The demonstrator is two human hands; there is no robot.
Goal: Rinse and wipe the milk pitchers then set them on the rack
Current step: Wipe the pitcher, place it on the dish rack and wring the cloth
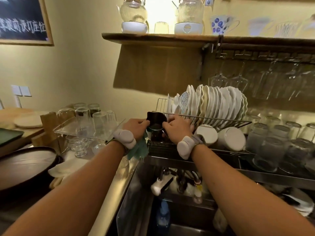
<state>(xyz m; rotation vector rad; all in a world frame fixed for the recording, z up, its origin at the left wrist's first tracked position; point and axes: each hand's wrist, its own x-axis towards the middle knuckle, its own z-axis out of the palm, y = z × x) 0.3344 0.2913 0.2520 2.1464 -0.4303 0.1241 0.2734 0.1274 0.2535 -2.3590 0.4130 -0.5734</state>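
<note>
Both my hands close around the dark milk pitcher (pixel 156 124) at the rack's (pixel 221 120) near-left end, steadying it for setting down. My left hand (pixel 136 125) also pinches the teal cloth (pixel 138 149), my right hand (pixel 177 127) grips the handle side.

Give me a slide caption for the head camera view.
Both hands, left hand with a teal cloth and right hand, hold a dark milk pitcher at the dish rack.

Black pitcher (pixel 156 118), teal cloth (pixel 139 149)
</note>
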